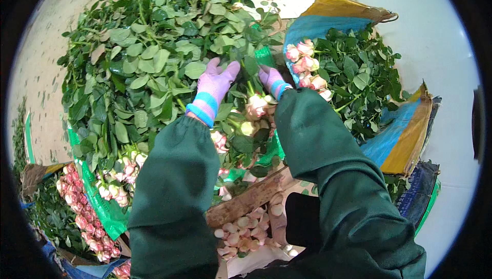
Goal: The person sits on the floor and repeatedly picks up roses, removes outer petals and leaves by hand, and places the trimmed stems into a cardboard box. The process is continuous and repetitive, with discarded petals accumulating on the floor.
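Note:
A large heap of cut roses (146, 63) with green leafy stems lies before me. My left hand (217, 77), in a pink knitted glove with a blue-striped cuff, reaches over the leaves, thumb and fingers apart. To its right is my right hand (269, 77), gloved alike, at a leafy stem beside a strip of green plastic; its fingertips are partly hidden, and whether they grip the stem I cannot tell. Just below the hands hang pale pink-edged rose heads (256, 107). More pink and cream blooms (119, 175) show at the heap's lower left.
At right, a blue and yellow woven sack (399, 133) wraps a rose bundle (357, 75) beside a white wall. Bundled pink roses (78, 210) stand at lower left. A wooden bar (250, 198) crosses above fallen petals (246, 231). A printed white sheet (284, 2) lies behind.

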`<state>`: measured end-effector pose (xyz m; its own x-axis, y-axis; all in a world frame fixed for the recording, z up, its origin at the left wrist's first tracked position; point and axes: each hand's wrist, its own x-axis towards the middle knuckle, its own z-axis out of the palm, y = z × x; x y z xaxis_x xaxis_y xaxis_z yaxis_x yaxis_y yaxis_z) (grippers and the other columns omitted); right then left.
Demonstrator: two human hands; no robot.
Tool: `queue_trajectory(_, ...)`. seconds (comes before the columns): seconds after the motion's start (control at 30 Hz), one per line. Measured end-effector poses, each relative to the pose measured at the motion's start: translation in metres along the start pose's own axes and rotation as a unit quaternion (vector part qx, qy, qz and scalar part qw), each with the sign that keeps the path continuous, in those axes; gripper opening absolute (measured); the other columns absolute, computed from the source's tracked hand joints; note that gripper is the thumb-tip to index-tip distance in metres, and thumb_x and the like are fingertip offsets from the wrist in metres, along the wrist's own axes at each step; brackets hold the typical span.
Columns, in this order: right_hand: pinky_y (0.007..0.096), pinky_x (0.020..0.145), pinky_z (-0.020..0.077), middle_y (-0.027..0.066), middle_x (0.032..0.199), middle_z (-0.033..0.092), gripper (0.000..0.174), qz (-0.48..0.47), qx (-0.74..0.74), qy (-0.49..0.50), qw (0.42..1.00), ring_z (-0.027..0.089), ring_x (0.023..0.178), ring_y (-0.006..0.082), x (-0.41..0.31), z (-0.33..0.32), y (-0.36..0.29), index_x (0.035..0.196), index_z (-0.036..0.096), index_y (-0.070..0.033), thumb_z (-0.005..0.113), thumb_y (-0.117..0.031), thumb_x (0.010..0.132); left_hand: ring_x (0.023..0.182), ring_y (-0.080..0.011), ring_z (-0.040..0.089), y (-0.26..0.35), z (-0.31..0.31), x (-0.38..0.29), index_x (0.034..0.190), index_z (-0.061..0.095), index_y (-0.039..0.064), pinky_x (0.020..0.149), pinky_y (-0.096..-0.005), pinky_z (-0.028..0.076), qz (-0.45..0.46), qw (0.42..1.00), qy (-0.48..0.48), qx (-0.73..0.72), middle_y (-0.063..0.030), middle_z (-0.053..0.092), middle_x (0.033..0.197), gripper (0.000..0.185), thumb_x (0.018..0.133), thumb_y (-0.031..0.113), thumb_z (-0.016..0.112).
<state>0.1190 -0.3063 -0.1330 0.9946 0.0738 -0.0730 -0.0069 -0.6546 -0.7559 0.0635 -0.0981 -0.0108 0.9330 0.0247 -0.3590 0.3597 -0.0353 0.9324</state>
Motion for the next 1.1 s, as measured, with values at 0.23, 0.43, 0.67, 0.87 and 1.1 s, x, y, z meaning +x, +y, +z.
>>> queue_trajectory(0.23,0.0343,0.078,0.0473,0.0200,0.096,0.062,0.047,-0.198,-0.117,-0.204,0.952,0.060,0.085,0.0289,-0.003,0.001,-0.014,0.126,0.046,-0.002,0.055,-0.013,0.080,0.099,-0.0273,0.059,-0.069,0.027,0.035,0.124,0.040,-0.008,0.080,-0.0342,0.049,-0.109,0.988,0.020,-0.106,-0.0180,0.056,0.114,0.072,0.076,0.037,0.071)
queue_trajectory(0.43,0.0384,0.080,0.0472,0.0238,0.094,0.063,0.061,-0.101,-0.010,-0.131,0.986,0.060,0.089,0.0368,0.000,-0.027,-0.106,0.112,0.057,0.001,0.046,-0.053,0.085,0.111,-0.0152,0.052,-0.017,-0.024,0.026,0.129,0.046,0.003,0.095,-0.0294,0.042,0.075,0.981,-0.161,-0.081,-0.0055,0.052,0.125,0.038,0.094,0.015,0.046)
queue_trajectory(0.67,0.0364,0.082,0.0472,0.0224,0.091,0.065,0.073,-0.150,0.019,-0.033,0.988,0.063,0.089,0.0329,-0.067,-0.117,-0.275,0.096,0.065,0.003,0.044,-0.065,0.080,0.108,-0.0161,0.054,0.096,-0.069,-0.072,0.127,0.047,0.003,0.094,-0.0305,0.044,0.105,0.916,-0.218,-0.320,-0.0071,0.054,0.123,0.035,0.093,0.014,0.045)
queue_trajectory(0.87,0.0356,0.079,0.0481,0.0190,0.088,0.065,0.072,-0.203,-0.118,-0.033,0.971,0.063,0.084,0.0296,-0.122,-0.131,-0.382,0.099,0.064,0.001,0.042,-0.065,0.081,0.106,-0.0178,0.056,0.135,-0.118,-0.179,0.124,0.047,0.001,0.094,-0.0317,0.045,0.215,0.913,-0.164,-0.306,-0.0093,0.057,0.117,0.033,0.094,0.012,0.041)
queue_trajectory(1.1,0.0276,0.066,0.0509,0.0084,0.099,0.063,0.057,-0.127,0.098,-0.143,0.977,0.061,0.082,0.0141,-0.182,-0.110,-0.416,0.120,0.054,-0.004,0.058,-0.047,0.082,0.079,-0.0199,0.060,0.055,-0.223,-0.232,0.111,0.054,0.014,0.059,-0.0349,0.051,-0.129,0.949,0.278,-0.075,-0.0060,0.061,0.100,0.028,0.087,0.029,0.053)
